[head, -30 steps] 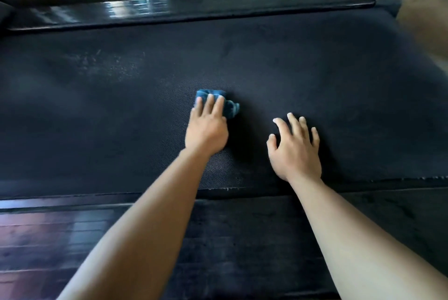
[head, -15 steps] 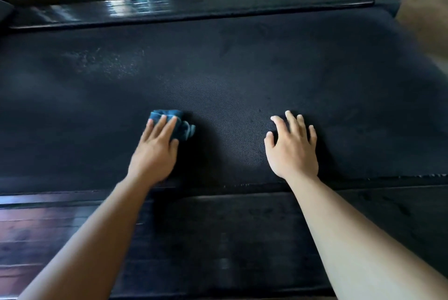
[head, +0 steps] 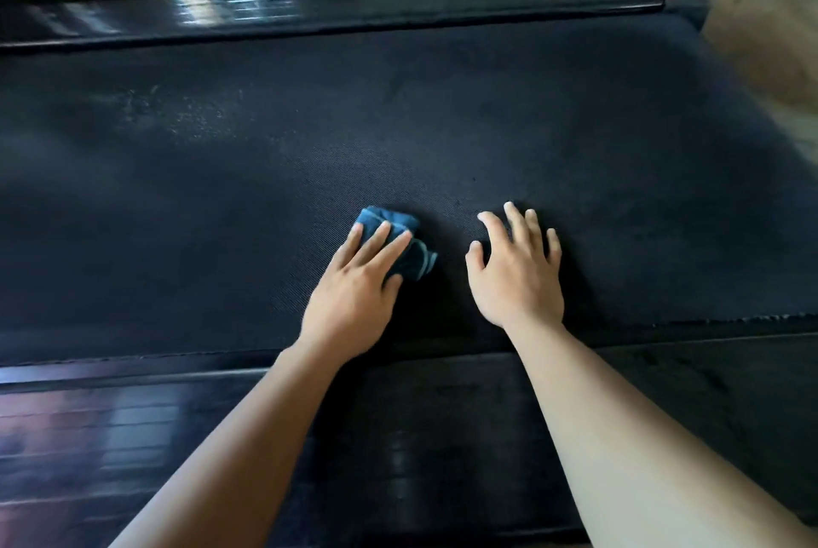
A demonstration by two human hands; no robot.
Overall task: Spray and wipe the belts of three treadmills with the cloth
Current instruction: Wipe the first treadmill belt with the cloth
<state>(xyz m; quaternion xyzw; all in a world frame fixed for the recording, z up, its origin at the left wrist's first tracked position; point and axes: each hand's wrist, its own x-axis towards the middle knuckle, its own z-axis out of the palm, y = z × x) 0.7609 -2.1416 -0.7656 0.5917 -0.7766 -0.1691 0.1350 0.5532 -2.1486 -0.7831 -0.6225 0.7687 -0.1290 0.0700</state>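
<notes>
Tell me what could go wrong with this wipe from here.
The cloth is bunched small under the left hand, so it may slip free or streak the belt. The pale speckled patch at upper left may get missed. The right hand resting on the belt could shift it.

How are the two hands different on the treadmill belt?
The left hand presses flat on the blue cloth, fingers close together; the right hand touches the bare belt, fingers spread. The left hand angles rightward; the right hand points nearly straight ahead. Both are bare, near the belt's near edge.
</notes>
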